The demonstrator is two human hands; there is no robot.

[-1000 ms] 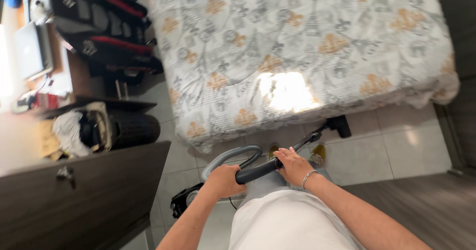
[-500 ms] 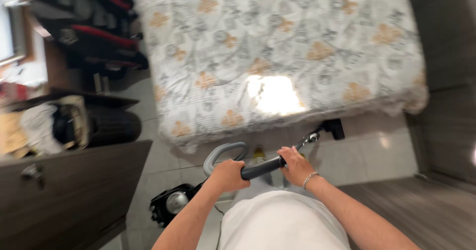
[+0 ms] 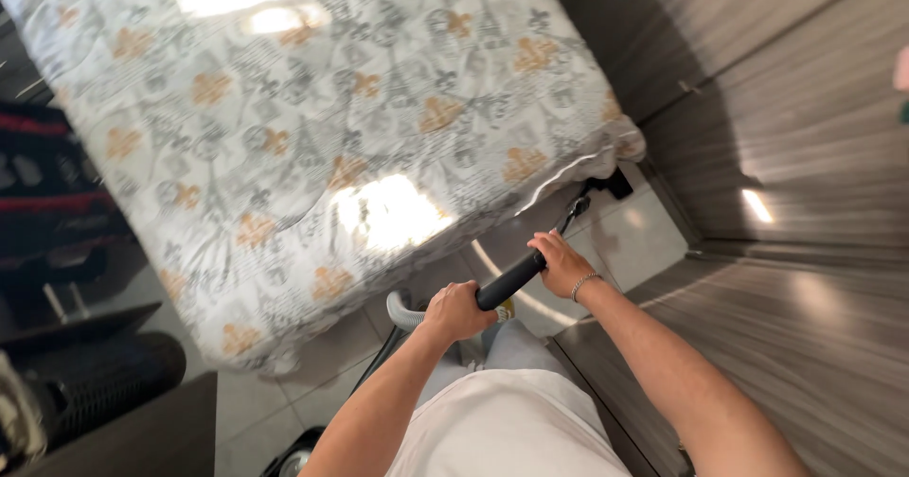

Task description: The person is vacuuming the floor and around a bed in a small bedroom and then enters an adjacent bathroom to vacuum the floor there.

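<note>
Head camera view: a black vacuum wand [image 3: 511, 279] slants over the pale tiled floor [image 3: 644, 236] toward the bed's corner, left hand [image 3: 456, 311] clenched around its lower grip, right hand [image 3: 561, 262] wrapped higher up. Patterned bedspread [image 3: 312, 108] fills the frame; grey wardrobe doors [image 3: 805, 155] stand right.

Daylight, bright overall. Two blown-out sun patches on the patterned bedspread [image 3: 312, 108]: one at its far edge, one near its front edge. Small glare spots on the grey wardrobe doors [image 3: 805, 155] right of the bedspread. Motion blur smears those doors and the dark clutter left of the bedspread. Wide-angle stretching shows toward the frame edges.
</note>
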